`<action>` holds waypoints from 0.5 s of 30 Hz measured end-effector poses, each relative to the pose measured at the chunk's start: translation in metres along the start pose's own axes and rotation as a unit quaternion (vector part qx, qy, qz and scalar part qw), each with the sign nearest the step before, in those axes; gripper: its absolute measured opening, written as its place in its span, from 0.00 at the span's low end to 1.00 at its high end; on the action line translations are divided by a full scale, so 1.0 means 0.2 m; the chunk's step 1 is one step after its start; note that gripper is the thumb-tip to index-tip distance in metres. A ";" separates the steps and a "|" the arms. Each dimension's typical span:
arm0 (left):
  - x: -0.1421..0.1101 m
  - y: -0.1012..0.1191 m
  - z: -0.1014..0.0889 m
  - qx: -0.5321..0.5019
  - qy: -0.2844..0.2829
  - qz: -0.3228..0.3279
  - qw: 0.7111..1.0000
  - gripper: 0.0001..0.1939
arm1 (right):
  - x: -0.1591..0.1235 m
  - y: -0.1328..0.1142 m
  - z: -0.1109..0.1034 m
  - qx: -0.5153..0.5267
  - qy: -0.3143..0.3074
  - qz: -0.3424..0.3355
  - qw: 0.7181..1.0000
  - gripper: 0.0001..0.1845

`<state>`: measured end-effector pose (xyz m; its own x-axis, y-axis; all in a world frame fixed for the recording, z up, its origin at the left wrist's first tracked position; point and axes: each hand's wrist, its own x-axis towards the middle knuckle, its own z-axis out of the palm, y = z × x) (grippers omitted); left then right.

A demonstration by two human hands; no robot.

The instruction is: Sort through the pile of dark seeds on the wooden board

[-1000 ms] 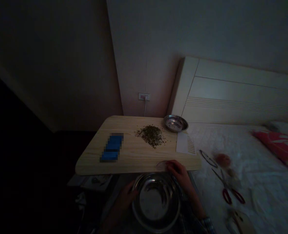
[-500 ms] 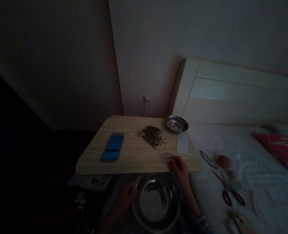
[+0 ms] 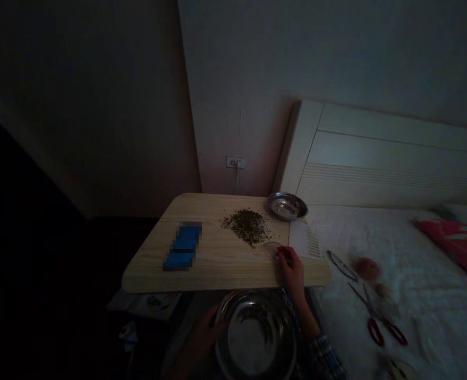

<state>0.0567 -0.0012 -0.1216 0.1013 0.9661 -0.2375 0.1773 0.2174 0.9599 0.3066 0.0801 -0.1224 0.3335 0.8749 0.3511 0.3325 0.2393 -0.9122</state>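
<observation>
My left hand [image 3: 205, 332] is closed on the left rim of a wide stainless steel bowl [image 3: 253, 295], held below the table's front edge. The bowl's inside shows only reflections. Over the front right of the table, my right hand [image 3: 291, 264] pinches a thin, clear, round-edged plastic piece [image 3: 272, 245]; its exact kind is hard to make out. That piece lies just in front of a loose pile of small dark green-brown grains [image 3: 248, 224] on the wooden table [image 3: 213, 274]. Several grains are scattered around the pile.
A smaller steel bowl [image 3: 287, 206] stands at the table's back right corner, beside a white slotted card [image 3: 299, 238]. At left lies a blurred-out blue object [image 3: 183, 245]. Scissors [image 3: 371, 316] and glasses [image 3: 342, 265] lie on the bed [image 3: 328, 221]. A wall socket [image 3: 235, 162] holds a plug.
My right hand has moved slightly forward with the clear piece, closer to the grains. My left hand keeps its hold on the bowl. The whole view has shifted slightly.
</observation>
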 end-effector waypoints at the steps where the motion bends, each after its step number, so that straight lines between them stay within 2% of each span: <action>1: 0.00 0.00 0.00 -0.001 -0.002 0.003 1.000 0.19 | 0.01 0.00 0.02 -0.002 -0.001 -0.004 1.000 0.12; 6: 0.00 0.01 0.00 -0.012 -0.016 -0.007 1.000 0.18 | 0.03 0.01 0.06 -0.017 -0.002 -0.016 1.000 0.13; 11: 0.02 -0.06 -0.01 0.011 0.014 -0.024 1.000 0.21 | 0.03 0.02 0.06 -0.021 -0.004 -0.014 1.000 0.14; 15: 0.03 -0.07 -0.01 -0.009 -0.014 -0.006 1.000 0.22 | 0.04 0.02 0.06 -0.030 -0.004 -0.012 0.999 0.15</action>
<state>0.0536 0.0008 -0.1365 0.1262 0.9590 -0.2536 0.1607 0.2325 0.9592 0.3004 0.0941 -0.1263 0.3172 0.8729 0.3706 0.3933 0.2345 -0.8890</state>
